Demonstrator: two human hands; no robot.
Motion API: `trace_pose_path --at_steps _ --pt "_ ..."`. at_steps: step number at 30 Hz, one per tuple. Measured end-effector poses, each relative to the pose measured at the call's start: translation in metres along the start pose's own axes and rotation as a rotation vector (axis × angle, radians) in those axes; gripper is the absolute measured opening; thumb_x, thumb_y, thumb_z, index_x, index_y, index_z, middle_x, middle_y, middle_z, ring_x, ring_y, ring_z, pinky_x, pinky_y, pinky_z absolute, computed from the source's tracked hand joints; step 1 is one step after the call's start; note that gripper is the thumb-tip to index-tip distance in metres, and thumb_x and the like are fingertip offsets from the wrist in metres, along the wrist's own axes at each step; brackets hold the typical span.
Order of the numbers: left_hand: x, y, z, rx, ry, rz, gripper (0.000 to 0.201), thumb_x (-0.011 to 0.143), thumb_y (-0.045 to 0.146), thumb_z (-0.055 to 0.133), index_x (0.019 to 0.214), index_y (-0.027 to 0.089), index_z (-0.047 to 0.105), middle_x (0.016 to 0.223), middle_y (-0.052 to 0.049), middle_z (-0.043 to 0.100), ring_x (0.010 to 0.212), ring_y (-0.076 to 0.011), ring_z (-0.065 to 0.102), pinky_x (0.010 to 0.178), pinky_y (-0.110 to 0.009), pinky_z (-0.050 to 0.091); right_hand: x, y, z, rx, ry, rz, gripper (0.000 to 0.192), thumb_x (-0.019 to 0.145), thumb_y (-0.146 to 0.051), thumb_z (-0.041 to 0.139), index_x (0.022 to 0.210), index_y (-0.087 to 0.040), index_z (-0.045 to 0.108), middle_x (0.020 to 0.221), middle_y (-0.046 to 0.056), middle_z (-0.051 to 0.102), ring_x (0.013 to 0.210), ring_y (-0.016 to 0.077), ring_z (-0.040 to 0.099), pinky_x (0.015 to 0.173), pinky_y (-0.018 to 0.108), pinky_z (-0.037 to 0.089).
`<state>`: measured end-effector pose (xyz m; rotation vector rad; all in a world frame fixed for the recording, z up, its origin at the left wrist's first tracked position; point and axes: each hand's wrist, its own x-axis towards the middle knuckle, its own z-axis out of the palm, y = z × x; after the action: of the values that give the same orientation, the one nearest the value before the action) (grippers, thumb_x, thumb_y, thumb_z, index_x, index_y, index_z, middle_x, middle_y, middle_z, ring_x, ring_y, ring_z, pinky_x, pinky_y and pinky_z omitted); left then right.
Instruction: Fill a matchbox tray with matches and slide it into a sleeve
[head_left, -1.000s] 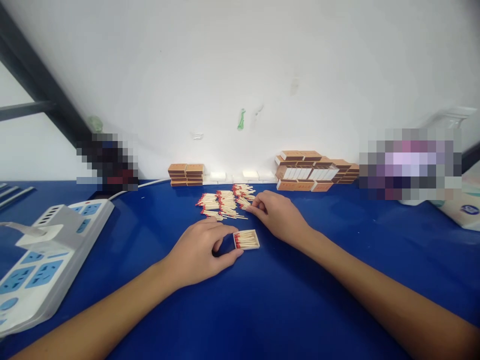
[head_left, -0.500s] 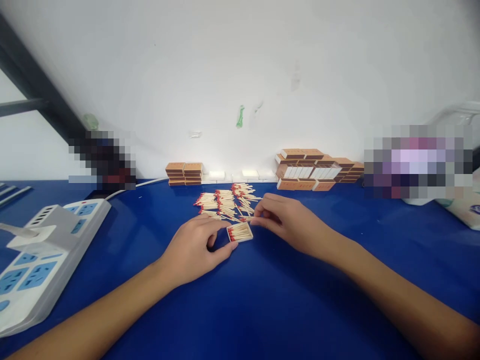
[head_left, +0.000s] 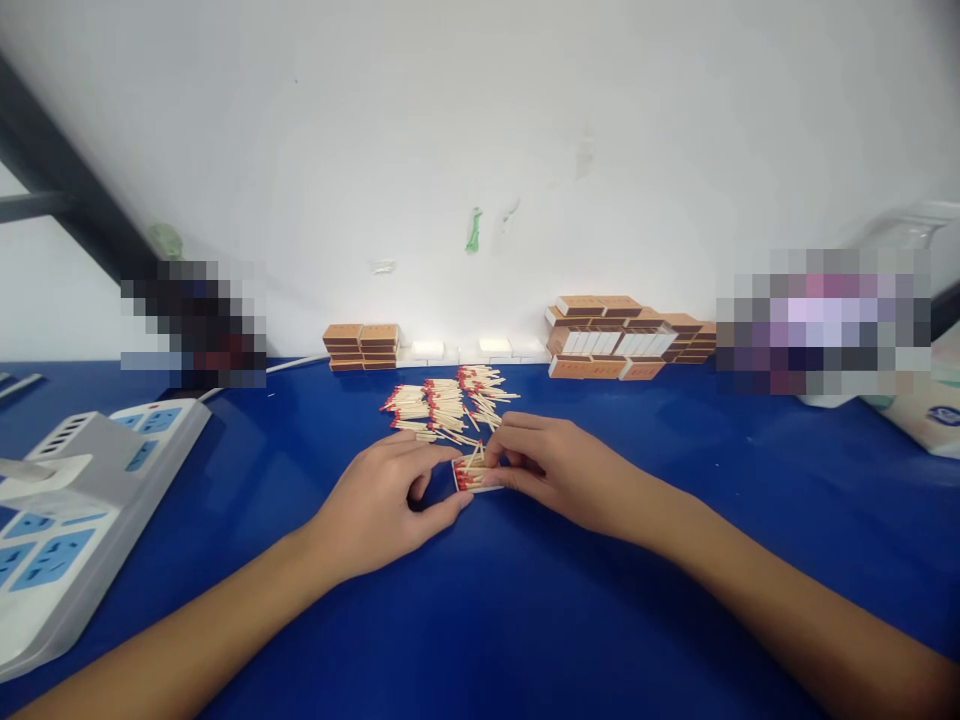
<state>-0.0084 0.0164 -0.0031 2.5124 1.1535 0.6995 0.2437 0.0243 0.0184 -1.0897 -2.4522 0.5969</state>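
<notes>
My left hand (head_left: 397,505) grips the left end of a small white matchbox tray (head_left: 489,489) between thumb and fingers. Red-tipped matches (head_left: 466,474) lie in the tray, their heads toward the left. Over the tray's right part, my right hand (head_left: 544,460) pinches matches, one of which sticks up at a slant; how many it holds is hidden by the fingers. Just behind the hands, a loose pile of matches (head_left: 442,403) is spread on the blue tabletop (head_left: 480,620).
Stacked brown matchboxes (head_left: 362,346) stand left against the wall, with a larger stack (head_left: 600,340) at right. White trays (head_left: 429,350) line the wall between them. A power strip (head_left: 97,530) lies at left; a soft plastic pack (head_left: 937,400) is at the right edge.
My right hand has moved from the edge of the match pile toward me and left, over the tray, bringing matches with it. My left hand stays on the tray.
</notes>
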Motion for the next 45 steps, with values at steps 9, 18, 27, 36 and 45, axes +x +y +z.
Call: trace_pose_path --at_steps 9,18,27,36,45 --pt "0.001 0.003 -0.001 -0.008 -0.002 0.010 0.026 0.093 0.038 0.073 0.114 0.022 0.075 0.064 0.005 0.052 0.066 -0.0156 0.052 0.066 -0.030 0.041 0.000 -0.004 0.005 0.034 0.032 0.053 0.016 0.100 -0.034 0.070 0.092 -0.020 0.072 0.085 0.000 0.064 0.075 0.0133 0.056 0.066 0.026 0.039" --pt "0.001 0.003 -0.001 -0.007 -0.006 0.007 0.027 0.093 0.038 0.073 0.115 0.022 0.075 0.065 0.004 0.054 0.067 -0.0158 0.053 0.067 -0.031 0.042 -0.001 0.000 -0.001 -0.001 0.048 0.018 0.011 0.101 -0.024 0.066 0.091 -0.020 0.069 0.089 0.001 0.065 0.078 0.0136 0.058 0.068 0.026 0.041" --pt "0.000 0.003 -0.002 -0.004 -0.002 0.007 0.027 0.093 0.039 0.073 0.114 0.022 0.075 0.063 0.005 0.053 0.065 -0.0156 0.052 0.065 -0.030 0.042 -0.003 0.003 -0.007 -0.092 0.036 -0.011 0.012 0.102 -0.028 0.064 0.098 -0.021 0.073 0.095 0.004 0.065 0.075 0.0145 0.059 0.065 0.029 0.042" --pt "-0.001 0.001 0.000 -0.001 0.005 0.027 0.026 0.094 0.039 0.073 0.113 0.022 0.075 0.065 0.004 0.055 0.065 -0.0155 0.052 0.064 -0.029 0.042 -0.001 0.001 0.002 0.021 0.011 0.018 0.013 0.103 -0.024 0.061 0.094 -0.020 0.069 0.093 0.003 0.067 0.079 0.0149 0.060 0.070 0.028 0.043" --pt "0.000 0.002 -0.002 0.032 0.004 0.063 0.030 0.094 0.038 0.073 0.120 0.022 0.073 0.067 0.003 0.058 0.068 -0.0164 0.055 0.068 -0.031 0.045 0.002 -0.004 0.001 -0.013 0.189 0.219 0.030 0.098 -0.042 0.067 0.077 -0.020 0.067 0.071 0.000 0.064 0.063 0.0140 0.053 0.059 0.029 0.035"
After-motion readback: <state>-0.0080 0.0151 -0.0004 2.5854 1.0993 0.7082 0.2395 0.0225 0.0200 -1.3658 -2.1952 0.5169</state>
